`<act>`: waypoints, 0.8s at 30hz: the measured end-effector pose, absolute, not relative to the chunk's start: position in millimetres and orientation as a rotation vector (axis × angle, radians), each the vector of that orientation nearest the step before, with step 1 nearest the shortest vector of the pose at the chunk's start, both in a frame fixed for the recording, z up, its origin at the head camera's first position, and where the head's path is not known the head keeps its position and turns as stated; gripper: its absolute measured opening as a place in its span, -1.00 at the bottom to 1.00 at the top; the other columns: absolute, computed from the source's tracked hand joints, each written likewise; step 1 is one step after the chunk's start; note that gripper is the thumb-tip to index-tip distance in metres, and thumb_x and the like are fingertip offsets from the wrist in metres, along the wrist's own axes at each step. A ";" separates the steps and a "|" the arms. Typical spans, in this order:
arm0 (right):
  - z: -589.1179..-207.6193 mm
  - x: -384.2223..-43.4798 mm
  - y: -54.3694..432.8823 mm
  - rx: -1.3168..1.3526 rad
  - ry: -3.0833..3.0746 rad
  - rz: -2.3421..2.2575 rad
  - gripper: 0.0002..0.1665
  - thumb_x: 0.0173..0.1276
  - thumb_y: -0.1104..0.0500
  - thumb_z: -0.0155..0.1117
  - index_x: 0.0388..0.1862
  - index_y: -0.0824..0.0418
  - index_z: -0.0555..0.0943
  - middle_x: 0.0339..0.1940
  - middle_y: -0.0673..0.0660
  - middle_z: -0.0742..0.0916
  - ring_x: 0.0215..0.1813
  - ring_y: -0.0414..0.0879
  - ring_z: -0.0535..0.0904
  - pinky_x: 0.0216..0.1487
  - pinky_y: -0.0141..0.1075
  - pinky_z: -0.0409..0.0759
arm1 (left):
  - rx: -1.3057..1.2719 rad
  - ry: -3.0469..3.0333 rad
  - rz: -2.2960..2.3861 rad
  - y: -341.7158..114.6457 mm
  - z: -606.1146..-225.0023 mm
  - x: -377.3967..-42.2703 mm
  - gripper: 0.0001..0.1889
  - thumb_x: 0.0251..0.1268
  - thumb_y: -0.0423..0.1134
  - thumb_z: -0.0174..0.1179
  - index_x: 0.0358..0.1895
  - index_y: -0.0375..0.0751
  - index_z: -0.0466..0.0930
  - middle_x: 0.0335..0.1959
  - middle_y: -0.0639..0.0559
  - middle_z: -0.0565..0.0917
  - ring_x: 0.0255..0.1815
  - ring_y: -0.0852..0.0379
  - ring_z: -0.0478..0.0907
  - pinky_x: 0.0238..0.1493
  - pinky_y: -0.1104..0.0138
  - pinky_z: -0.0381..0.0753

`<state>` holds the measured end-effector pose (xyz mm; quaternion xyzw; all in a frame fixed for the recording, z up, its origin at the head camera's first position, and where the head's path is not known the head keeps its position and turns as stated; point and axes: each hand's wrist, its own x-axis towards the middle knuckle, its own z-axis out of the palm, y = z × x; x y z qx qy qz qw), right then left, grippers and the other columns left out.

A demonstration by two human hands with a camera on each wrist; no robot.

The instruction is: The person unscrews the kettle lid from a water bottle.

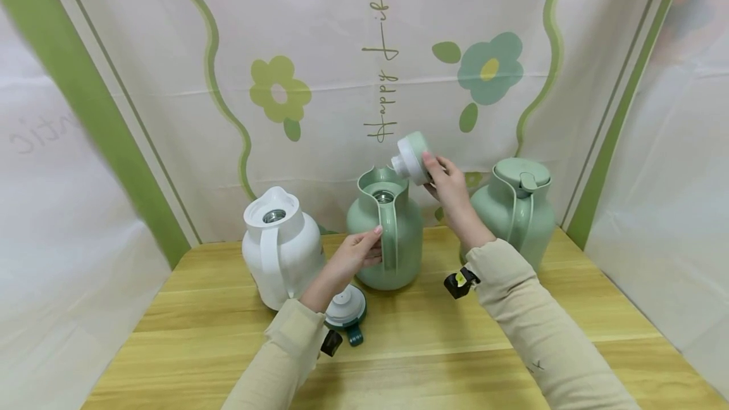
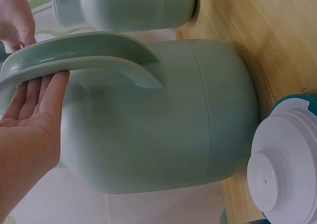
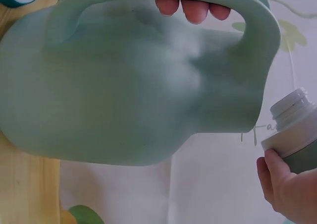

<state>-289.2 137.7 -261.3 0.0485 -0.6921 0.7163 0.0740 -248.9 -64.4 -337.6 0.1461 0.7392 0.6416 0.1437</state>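
Observation:
A light green vacuum jug (image 1: 364, 207) stands upright on the table with its mouth uncovered, the shiny inner neck showing. My left hand (image 1: 355, 253) holds its handle (image 1: 389, 239) from the left; in the right wrist view, fingertips (image 3: 194, 11) come through the handle's gap. Above and right of the mouth, my right hand (image 1: 450, 185) grips a green-and-white lid (image 1: 412, 157). That lid is tilted, its narrow threaded white end (image 3: 290, 107) facing the jug, and it is apart from the rim.
To the left stands a white jug (image 1: 296, 252), also uncovered. A white lid with a dark green edge (image 1: 345, 305) lies upside down beside it. A second green jug (image 1: 538, 220) with its lid on stands at the right. Printed cloth (image 1: 336, 30) hangs behind the wooden table (image 1: 410, 359).

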 end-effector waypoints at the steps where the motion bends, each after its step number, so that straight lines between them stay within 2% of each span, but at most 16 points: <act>1: -262.1 -288.6 139.3 0.147 -2.056 2.173 -0.10 0.41 -0.21 0.01 0.52 0.25 0.04 0.47 0.32 0.27 0.48 0.10 0.27 0.49 -0.17 0.28 | 0.421 2.131 1.850 -64.3 -337.4 -248.8 -0.38 0.54 0.05 -0.22 0.34 -0.47 0.28 0.31 -0.38 0.41 0.35 -0.22 0.38 0.32 0.07 0.44; 7: -265.5 -285.6 147.5 0.119 -1.927 2.328 -0.16 0.44 -0.17 -0.02 0.50 0.27 0.09 0.47 0.28 0.25 0.46 0.05 0.27 0.51 -0.17 0.24 | 0.433 2.128 1.851 -64.3 -337.1 -248.8 -0.38 0.55 0.05 -0.23 0.34 -0.47 0.27 0.31 -0.39 0.40 0.35 -0.22 0.37 0.33 0.06 0.43; 13: -270.0 -282.3 155.2 0.083 -1.805 2.547 -0.09 0.40 -0.19 0.04 0.52 0.26 0.04 0.38 0.14 0.28 0.27 -0.13 0.34 0.49 -0.30 0.25 | 0.444 2.123 1.851 -65.0 -336.9 -248.8 -0.37 0.55 0.05 -0.23 0.34 -0.48 0.26 0.31 -0.39 0.40 0.36 -0.22 0.37 0.33 0.06 0.43; 16: -273.8 -281.0 159.1 0.100 -1.782 2.600 -0.11 0.36 -0.18 0.08 0.48 0.28 0.11 0.25 0.04 0.37 0.15 -0.20 0.38 0.37 -0.44 0.38 | 0.447 2.124 1.845 -65.2 -336.8 -248.7 -0.37 0.54 0.06 -0.23 0.34 -0.47 0.27 0.32 -0.38 0.40 0.36 -0.22 0.37 0.33 0.06 0.43; 19: -278.7 -280.1 161.8 0.125 -1.771 2.624 -0.34 0.37 -0.12 0.10 0.29 0.23 0.30 0.09 -0.03 0.43 0.03 -0.26 0.40 0.14 -0.56 0.48 | 0.449 2.123 1.840 -65.4 -336.6 -248.5 -0.37 0.54 0.06 -0.23 0.34 -0.47 0.27 0.32 -0.38 0.40 0.36 -0.22 0.36 0.33 0.06 0.43; 21: -282.5 -279.3 163.3 0.132 -1.757 2.640 -0.44 0.40 -0.08 0.10 0.23 0.21 0.31 0.04 -0.05 0.43 0.01 -0.27 0.40 0.06 -0.60 0.48 | 0.450 2.125 1.837 -65.3 -336.5 -248.2 -0.37 0.54 0.06 -0.24 0.34 -0.46 0.26 0.32 -0.38 0.40 0.36 -0.22 0.36 0.33 0.06 0.43; 24: -287.4 -276.6 165.8 0.122 -1.748 2.664 -0.35 0.45 -0.05 0.05 0.39 0.22 0.20 0.12 -0.05 0.38 0.15 -0.22 0.34 0.31 -0.48 0.40 | 0.443 2.121 1.842 -65.1 -336.0 -248.0 -0.38 0.54 0.05 -0.23 0.34 -0.46 0.27 0.31 -0.37 0.41 0.36 -0.21 0.37 0.33 0.06 0.43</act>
